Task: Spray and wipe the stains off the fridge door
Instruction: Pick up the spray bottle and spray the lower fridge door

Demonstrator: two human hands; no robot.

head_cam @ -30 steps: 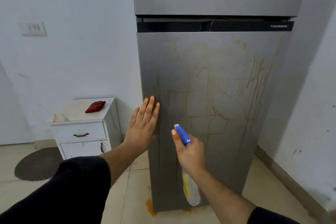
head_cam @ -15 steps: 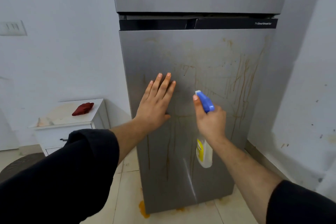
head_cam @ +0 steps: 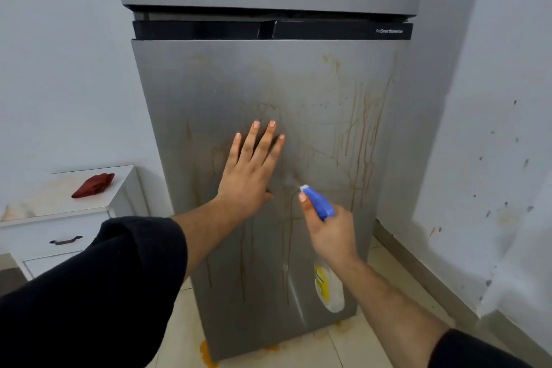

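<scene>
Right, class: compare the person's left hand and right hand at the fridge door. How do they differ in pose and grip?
The left hand lies flat on the stained fridge door, fingers straight and spread; the right hand curls round a spray bottle. The left hand holds nothing; the right hand grips just below the blue spray head. Both are bare and reach from black sleeves.

Brushed, matt metal fridge door (head_cam: 209, 92) (streaked); glossy plastic spray bottle (head_cam: 328, 287); red cloth (head_cam: 93, 185).

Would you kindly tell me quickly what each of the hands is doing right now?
Left hand: open, fingers straight, flat against the fridge door.
Right hand: holding the spray bottle.
</scene>
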